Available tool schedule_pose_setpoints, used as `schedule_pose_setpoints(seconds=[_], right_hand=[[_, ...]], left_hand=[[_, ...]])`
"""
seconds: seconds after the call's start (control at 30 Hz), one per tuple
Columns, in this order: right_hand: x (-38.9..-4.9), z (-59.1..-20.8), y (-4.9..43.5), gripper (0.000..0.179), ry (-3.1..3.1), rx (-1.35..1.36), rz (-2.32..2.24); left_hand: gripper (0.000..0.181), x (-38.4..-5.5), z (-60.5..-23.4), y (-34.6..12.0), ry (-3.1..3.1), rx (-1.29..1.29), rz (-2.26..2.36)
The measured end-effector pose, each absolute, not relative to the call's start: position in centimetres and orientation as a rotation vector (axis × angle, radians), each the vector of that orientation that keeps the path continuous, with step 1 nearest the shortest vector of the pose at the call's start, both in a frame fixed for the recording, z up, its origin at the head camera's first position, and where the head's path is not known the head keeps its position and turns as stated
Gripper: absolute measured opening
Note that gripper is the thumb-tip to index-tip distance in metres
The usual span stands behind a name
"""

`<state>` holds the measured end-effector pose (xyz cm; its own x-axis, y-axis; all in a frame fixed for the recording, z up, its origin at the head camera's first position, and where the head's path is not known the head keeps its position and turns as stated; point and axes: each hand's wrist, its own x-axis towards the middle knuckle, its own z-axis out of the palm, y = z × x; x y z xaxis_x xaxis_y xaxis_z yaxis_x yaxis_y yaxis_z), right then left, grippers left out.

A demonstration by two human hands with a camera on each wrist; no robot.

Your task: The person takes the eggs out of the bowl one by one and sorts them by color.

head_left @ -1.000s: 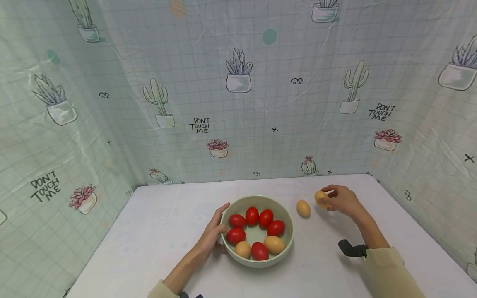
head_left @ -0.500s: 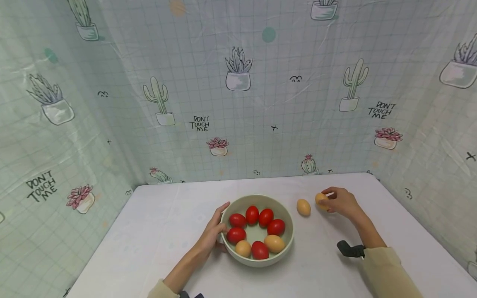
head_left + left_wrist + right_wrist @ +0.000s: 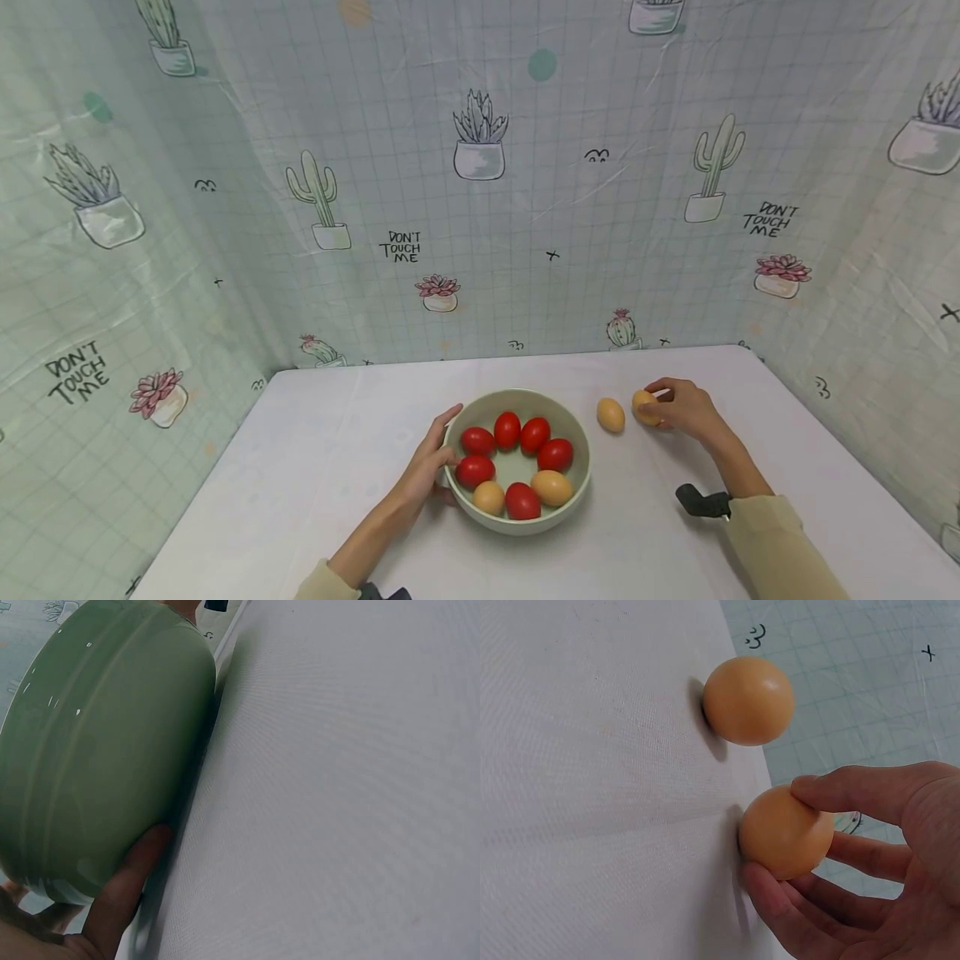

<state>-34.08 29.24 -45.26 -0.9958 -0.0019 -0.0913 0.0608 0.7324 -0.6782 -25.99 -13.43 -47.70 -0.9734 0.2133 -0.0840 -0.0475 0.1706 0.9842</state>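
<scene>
At the middle of the table in the head view stands a pale green bowl (image 3: 558,408). My left hand (image 3: 423,467) grips its left side, fingers at the rim; the left wrist view shows a digit pressed low against the bowl's outer wall (image 3: 105,772). Inside are several red eggs (image 3: 507,431) and two tan eggs (image 3: 552,487), ringed along the wall. To the right of the bowl, my right hand (image 3: 686,408) pinches a tan egg (image 3: 784,836) between thumb and fingers, close over the table. Another tan egg (image 3: 611,415) lies on the table just left of it.
The white-covered table (image 3: 315,450) ends at a back edge below a hanging cloth (image 3: 555,208) printed with cactus pots, which also rises along both sides. A black wrist mount (image 3: 702,502) sticks out from the right sleeve (image 3: 780,542).
My right hand has come down slightly toward the table with the tan egg. The left hand and the bowl stay in place, while the head view has tilted a little.
</scene>
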Motion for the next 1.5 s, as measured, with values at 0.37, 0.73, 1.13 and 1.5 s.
schedule_pose_setpoints(seconds=[0.37, 0.73, 1.13, 1.5], right_hand=[[-34.18, -45.22, 29.30, 0.051, 2.842, 0.041, -1.108], [-33.97, -45.13, 29.08, 0.052, 2.828, 0.035, -1.111], [-34.00, -45.12, 29.11, 0.056, 2.794, 0.057, -1.112], [-33.85, -45.06, 29.03, 0.059, 2.787, 0.063, -1.105]], left_hand=[[0.080, -26.11, -47.62, -13.40, 2.247, 0.149, 1.892], [0.080, -26.13, -47.52, -13.38, 2.245, 0.164, 1.891], [0.081, -26.11, -47.51, -13.27, 2.252, 0.150, 1.887], [0.081, -26.07, -47.58, -13.28, 2.247, 0.158, 1.893]])
